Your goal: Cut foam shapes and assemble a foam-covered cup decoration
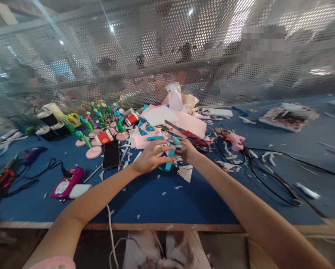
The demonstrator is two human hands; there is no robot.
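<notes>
Both hands meet over the scraps at the middle of the table. Between them is a bright blue strip [170,158], thin like paper or foam, with its lower end hanging down. My left hand [148,157] reaches in from the left, with thumb and fingers closing on the strip. My right hand [186,150] pinches it from the other side; its fingertips are partly hidden and blurred. Just behind the right hand lie open scissors [176,126] with dark handles. Pink sheets [191,125] and a white sheet [159,115] are piled beyond the hands.
Left of the hands are a black phone [111,155], paper cups [104,137], small green flower models on pink discs [93,152] and a magenta device [68,183]. To the right lie a pink glue gun [236,142], black cables [253,168] and a white phone [217,113]. A perforated metal screen [156,45] stands behind.
</notes>
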